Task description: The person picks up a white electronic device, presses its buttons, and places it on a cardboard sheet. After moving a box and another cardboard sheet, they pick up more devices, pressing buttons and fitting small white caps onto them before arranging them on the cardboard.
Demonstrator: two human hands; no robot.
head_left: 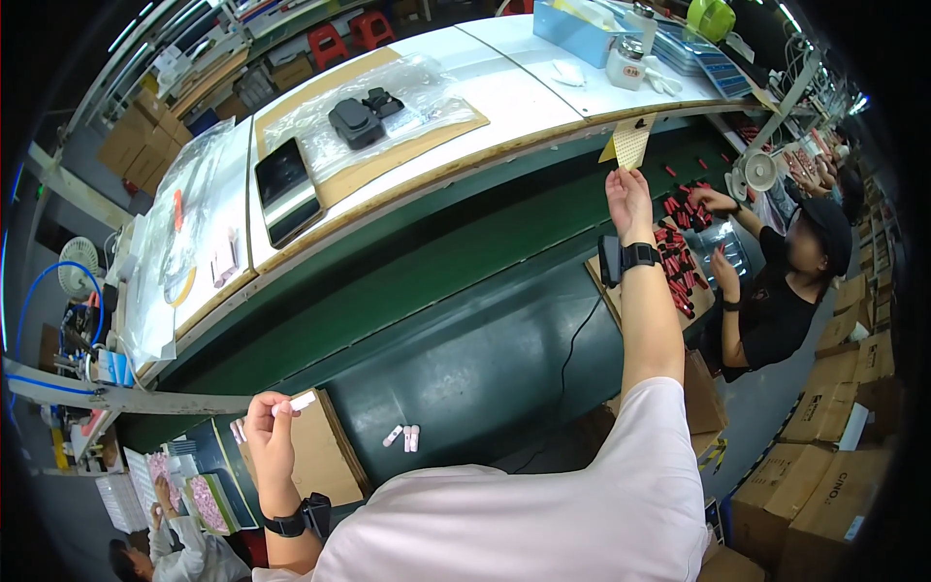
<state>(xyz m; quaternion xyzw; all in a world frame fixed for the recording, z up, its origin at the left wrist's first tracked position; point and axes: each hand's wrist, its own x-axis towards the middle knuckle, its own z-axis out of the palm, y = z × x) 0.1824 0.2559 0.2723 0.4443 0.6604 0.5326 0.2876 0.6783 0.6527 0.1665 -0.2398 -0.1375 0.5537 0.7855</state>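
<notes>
At the lower left, my left hand (270, 427) is closed round a small white-and-pink tube (304, 400) whose pale end sticks out past the fingers. My right hand (629, 202) reaches far out to the upper right. Its fingertips pinch the lower edge of a pale yellow label sheet (631, 147), which hangs from the front edge of the white shelf (524, 109). Several similar pink-and-white tubes (411, 438) lie on the dark green bench (465, 373), right of a flat cardboard piece (325, 451) beside my left hand.
A tablet (288, 192) and a black device (356, 123) rest on the shelf, near a glass jar (626, 64). At right, a co-worker (790, 281) handles red-and-black tubes (681, 276). Another person (179, 543) sits lower left by pink trays. Cartons (824, 427) stack at right.
</notes>
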